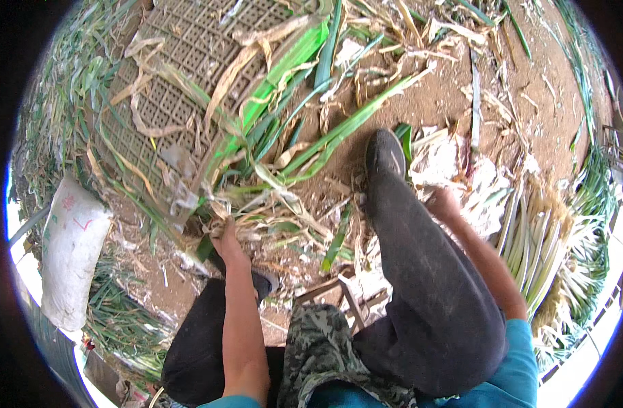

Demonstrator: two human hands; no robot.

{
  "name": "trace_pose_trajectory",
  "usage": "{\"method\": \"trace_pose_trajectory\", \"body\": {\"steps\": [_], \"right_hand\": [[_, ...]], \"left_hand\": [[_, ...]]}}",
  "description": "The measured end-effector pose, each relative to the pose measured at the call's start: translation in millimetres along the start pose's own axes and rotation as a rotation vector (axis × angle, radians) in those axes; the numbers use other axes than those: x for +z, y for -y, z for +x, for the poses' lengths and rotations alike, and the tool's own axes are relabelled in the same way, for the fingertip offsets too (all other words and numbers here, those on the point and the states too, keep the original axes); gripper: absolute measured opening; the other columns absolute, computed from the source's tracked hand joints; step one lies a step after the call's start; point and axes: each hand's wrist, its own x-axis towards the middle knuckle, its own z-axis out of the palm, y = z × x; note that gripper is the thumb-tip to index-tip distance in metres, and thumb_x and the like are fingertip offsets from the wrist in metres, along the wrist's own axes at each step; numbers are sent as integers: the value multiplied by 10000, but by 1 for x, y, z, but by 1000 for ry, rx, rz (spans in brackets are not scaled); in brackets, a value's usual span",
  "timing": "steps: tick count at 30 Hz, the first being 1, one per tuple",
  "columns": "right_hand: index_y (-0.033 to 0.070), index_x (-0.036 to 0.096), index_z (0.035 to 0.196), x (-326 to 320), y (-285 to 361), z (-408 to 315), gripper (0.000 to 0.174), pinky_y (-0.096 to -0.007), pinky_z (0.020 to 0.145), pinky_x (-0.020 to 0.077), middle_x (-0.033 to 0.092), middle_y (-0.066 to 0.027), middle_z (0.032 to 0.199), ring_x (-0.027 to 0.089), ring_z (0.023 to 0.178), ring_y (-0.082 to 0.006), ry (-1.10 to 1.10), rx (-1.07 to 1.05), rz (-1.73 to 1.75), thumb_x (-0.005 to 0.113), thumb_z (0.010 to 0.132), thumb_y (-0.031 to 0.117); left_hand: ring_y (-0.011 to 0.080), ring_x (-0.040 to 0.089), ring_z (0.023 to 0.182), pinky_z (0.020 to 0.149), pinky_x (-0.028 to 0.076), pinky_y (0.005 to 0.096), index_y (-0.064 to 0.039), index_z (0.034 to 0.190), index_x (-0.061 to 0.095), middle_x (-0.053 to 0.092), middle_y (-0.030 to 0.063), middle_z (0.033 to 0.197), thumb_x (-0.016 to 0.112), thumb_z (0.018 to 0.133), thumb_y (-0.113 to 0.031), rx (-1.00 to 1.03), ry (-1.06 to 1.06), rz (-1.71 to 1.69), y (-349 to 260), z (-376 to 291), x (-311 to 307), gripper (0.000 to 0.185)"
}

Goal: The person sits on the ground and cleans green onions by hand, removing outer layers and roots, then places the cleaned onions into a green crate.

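Observation:
My left hand [224, 238] has its fingers closed on dry, tan leaf scraps [219, 209] at the near corner of an upturned plastic crate [183, 66]. Blur hides exactly how many leaves it grips. Long green leaves [337, 132], which look like leek or large scallion leaves, lie beside the crate's bright green edge. Past my raised knee, my right hand [442, 201] is at a heap of pale peelings [454, 158]. Its fingers are blurred and partly lost against the heap. Close by on the right lies a bundle of white-stemmed leeks or scallions [533, 239] with roots showing.
A white woven sack [74, 255] stands at the left among green leaf piles [122, 301]. Loose peelings litter the dirt floor [541, 97]. My shoe [385, 153] is between the leaves and the pale heap. A small stool frame [352, 301] shows between my legs.

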Motion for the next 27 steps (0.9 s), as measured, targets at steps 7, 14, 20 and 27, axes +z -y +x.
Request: {"method": "trace_pose_trajectory", "body": {"steps": [7,14,20,27], "right_hand": [[143,238,1587,-188,117,167,1181,-476,1085,458,390,-268,1520,489,1339,-415,-690,-335,-319,911,674,470],[172,77,1616,-186,266,248,1316,-589,1177,284,262,-269,1601,228,1487,-449,-487,-203,136,750,661,776],[169,508,1440,-123,302,220,730,-484,965,515,503,-135,1487,497,1335,-371,-653,-437,-229,764,770,305],[299,589,1389,-7,255,123,562,-382,878,585,637,-96,1312,622,1162,-240,-271,-335,-388,773,859,293]], "left_hand": [[323,323,1448,1176,294,453,-81,1610,72,223,124,1638,803,849,-281,-198,110,60,38,27,39,1074],[348,399,1387,1137,376,512,-186,1592,149,347,149,1547,865,719,-289,-114,385,-114,18,-43,99,1134],[319,298,1476,1207,229,450,-174,1629,34,199,126,1657,791,826,-251,34,422,25,-16,-87,164,1105],[344,284,1471,1195,237,456,-49,1601,141,251,195,1619,757,837,-430,43,530,53,-26,-107,166,1053]]}}
